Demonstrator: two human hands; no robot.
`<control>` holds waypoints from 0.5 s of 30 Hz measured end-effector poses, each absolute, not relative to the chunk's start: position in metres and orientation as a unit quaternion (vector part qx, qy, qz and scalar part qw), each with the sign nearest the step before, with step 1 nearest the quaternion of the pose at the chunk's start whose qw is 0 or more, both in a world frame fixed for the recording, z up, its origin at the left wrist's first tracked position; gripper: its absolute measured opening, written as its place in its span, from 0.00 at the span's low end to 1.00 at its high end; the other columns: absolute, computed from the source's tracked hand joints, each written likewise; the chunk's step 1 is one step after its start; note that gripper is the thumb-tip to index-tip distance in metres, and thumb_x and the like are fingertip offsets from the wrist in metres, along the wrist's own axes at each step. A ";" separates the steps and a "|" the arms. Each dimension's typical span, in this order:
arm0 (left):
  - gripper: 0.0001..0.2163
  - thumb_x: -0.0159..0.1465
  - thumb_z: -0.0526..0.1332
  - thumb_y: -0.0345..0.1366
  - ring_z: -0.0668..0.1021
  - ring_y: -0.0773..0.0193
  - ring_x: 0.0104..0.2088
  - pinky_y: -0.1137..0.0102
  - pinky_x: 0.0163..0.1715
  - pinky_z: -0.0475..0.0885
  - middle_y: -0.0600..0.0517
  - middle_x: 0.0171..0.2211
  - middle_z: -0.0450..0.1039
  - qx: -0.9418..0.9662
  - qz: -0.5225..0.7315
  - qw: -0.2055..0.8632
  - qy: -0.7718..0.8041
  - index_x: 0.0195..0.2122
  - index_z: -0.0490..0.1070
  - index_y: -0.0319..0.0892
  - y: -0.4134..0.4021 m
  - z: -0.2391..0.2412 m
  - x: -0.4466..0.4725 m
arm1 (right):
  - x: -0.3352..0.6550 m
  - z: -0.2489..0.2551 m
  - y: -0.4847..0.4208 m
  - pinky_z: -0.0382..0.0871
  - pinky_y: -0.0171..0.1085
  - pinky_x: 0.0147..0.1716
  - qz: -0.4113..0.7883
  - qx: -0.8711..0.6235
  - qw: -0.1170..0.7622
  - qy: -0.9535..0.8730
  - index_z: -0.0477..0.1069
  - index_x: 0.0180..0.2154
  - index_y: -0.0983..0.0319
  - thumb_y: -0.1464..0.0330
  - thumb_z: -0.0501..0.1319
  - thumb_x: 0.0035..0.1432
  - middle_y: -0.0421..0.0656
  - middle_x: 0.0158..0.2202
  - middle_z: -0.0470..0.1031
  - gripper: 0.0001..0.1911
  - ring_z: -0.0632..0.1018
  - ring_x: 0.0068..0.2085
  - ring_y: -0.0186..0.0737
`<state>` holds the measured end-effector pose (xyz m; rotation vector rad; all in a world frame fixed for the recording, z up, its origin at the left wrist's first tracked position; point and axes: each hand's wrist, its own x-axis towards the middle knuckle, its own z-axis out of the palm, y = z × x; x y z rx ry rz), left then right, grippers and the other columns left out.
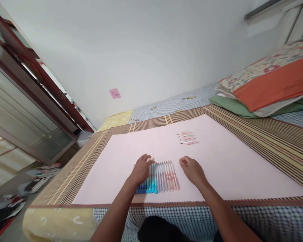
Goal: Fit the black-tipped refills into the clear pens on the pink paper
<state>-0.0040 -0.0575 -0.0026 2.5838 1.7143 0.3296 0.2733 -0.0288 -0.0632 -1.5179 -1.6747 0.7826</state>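
on the bed (267, 141), over a striped woven mat (242, 124), lies a big pale pink sheet (229, 168), and all the work sits on it. folded bedding (272, 80) is stacked at the far right, well apart from the hands, and a small pink note (115, 93) is stuck to the wall behind.

near the front edge of the sheet a tight row of pens (164, 176) lies side by side, tips pointing away from the person. those at the left of the row have blue ends, those at the right are clear with reddish print. three more pens (188, 138) lie crosswise farther up the sheet, apart from the row.

the left hand (141, 169) rests flat on the left part of the row, fingers spread and loose, pressing down on the blue-ended pens but closed on none of them. the right hand (193, 169) sits just beside the row's right end, fingers curled inward toward the thumb. nothing shows between them, though their undersides are hidden.

judging by this, the step is keeping the row steady while a pen is taken from its right side. to do it well, the flat hand should press evenly so the round barrels do not roll or fan out, and the other should come in low from the right, pinching only the outermost pen near its middle and lifting it straight up.
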 end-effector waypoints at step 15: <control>0.24 0.61 0.51 0.20 0.66 0.56 0.62 0.54 0.65 0.61 0.49 0.56 0.72 0.844 0.056 -0.011 0.533 0.50 0.77 0.49 -0.033 -0.018 -0.006 | 0.274 -0.062 -0.030 0.67 0.37 0.37 0.302 -0.589 0.363 -0.656 0.72 0.35 0.56 0.64 0.55 0.61 0.42 0.37 0.81 0.08 0.79 0.39 0.41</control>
